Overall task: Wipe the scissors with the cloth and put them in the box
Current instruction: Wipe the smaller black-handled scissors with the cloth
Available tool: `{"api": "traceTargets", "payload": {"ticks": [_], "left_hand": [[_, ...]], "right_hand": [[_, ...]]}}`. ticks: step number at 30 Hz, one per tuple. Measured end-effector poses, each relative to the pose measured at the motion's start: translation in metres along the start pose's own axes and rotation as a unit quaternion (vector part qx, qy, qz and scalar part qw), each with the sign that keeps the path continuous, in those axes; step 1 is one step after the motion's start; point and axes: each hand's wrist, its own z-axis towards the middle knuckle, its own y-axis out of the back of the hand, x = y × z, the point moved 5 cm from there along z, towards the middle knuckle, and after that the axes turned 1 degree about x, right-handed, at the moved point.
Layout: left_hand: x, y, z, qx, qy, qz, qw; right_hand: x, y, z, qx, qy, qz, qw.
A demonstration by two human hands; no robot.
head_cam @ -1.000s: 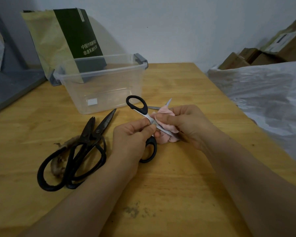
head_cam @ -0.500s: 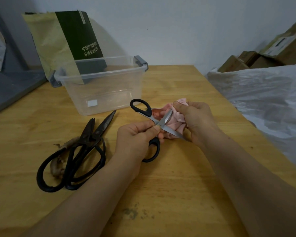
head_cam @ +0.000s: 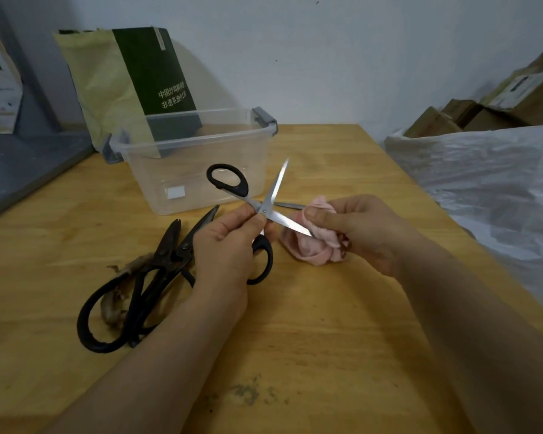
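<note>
My left hand (head_cam: 229, 245) pinches a pair of black-handled steel scissors (head_cam: 257, 202) near their pivot, blades spread wide open above the table. My right hand (head_cam: 355, 230) grips a bunched pink cloth (head_cam: 311, 249) around the tip of the lower blade. The other blade points up and away. A clear plastic box (head_cam: 195, 158) with grey latches stands just behind the scissors, with nothing in it.
Two large black iron shears (head_cam: 145, 277) lie crossed on the wooden table (head_cam: 326, 339) left of my left hand, on a scrap of brown rag. A green and yellow paper bag (head_cam: 132, 79) leans behind the box. White plastic sheeting (head_cam: 483, 183) and cardboard boxes fill the right side.
The scissors' blades have opened wider. My right hand with the cloth has slid along the lower blade out to its tip. The left hand's hold is unchanged.
</note>
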Motion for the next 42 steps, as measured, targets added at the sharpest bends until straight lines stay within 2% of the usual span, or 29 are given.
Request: {"api": "traceTargets", "payload": {"ticks": [3, 6, 11, 16, 19, 20, 21, 23, 24, 26, 29, 31, 33, 34, 37, 38, 40, 42], "left_hand": [[0.0, 0.003, 0.001, -0.018, 0.01, -0.015, 1.0], [-0.001, 0.002, 0.001, -0.02, 0.007, 0.0, 1.0], [-0.003, 0.001, -0.001, 0.008, -0.011, 0.022, 1.0], [-0.009, -0.004, -0.001, 0.064, -0.042, 0.023, 0.997], [-0.011, 0.0, 0.002, 0.064, -0.104, 0.075, 0.99], [-0.014, 0.002, 0.002, 0.058, -0.164, 0.148, 0.973], [-0.019, 0.003, 0.001, 0.048, -0.242, 0.252, 0.936], [-0.024, 0.001, -0.002, 0.007, -0.393, 0.423, 0.816], [-0.025, 0.0, -0.002, -0.002, -0.438, 0.458, 0.773], [-0.027, -0.002, -0.003, 0.0, -0.492, 0.465, 0.736], [-0.031, -0.004, -0.003, 0.014, -0.543, 0.451, 0.708], [-0.029, -0.004, 0.0, 0.019, -0.551, 0.463, 0.694], [-0.028, -0.002, 0.0, 0.023, -0.544, 0.459, 0.702], [-0.029, -0.001, 0.0, 0.026, -0.529, 0.449, 0.72], [-0.033, -0.001, -0.005, 0.028, -0.459, 0.373, 0.806], [-0.032, -0.001, -0.006, 0.033, -0.417, 0.322, 0.849], [-0.026, -0.002, -0.004, 0.048, -0.272, 0.197, 0.941], [-0.017, -0.003, -0.001, 0.059, -0.135, 0.101, 0.984]], "right_hand": [[0.002, -0.01, -0.005, 0.076, 0.004, -0.015, 0.997], [0.001, -0.017, -0.007, 0.102, 0.003, -0.028, 0.994], [0.002, -0.02, -0.005, 0.089, 0.01, -0.029, 0.996], [0.003, -0.014, -0.004, 0.054, 0.005, 0.025, 0.998], [0.004, -0.011, -0.005, 0.051, -0.006, 0.046, 0.998], [0.003, -0.009, -0.004, 0.049, -0.011, 0.049, 0.998], [0.002, -0.006, -0.004, 0.048, -0.017, 0.056, 0.997], [0.002, -0.004, -0.004, 0.061, -0.032, 0.078, 0.995], [0.001, -0.005, -0.004, 0.072, -0.04, 0.088, 0.993], [0.0, -0.006, -0.005, 0.096, -0.055, 0.092, 0.99], [-0.003, -0.008, -0.007, 0.116, -0.075, 0.097, 0.986], [-0.002, -0.008, -0.008, 0.114, -0.082, 0.138, 0.98], [-0.001, -0.003, -0.006, 0.095, -0.084, 0.203, 0.971], [-0.002, 0.001, -0.005, 0.081, -0.088, 0.235, 0.965], [-0.007, 0.009, 0.001, 0.015, -0.097, 0.284, 0.954], [-0.008, 0.01, 0.003, -0.003, -0.097, 0.288, 0.953], [-0.009, 0.009, 0.004, -0.026, -0.091, 0.291, 0.952], [-0.008, 0.009, 0.005, -0.043, -0.081, 0.287, 0.954]]}}
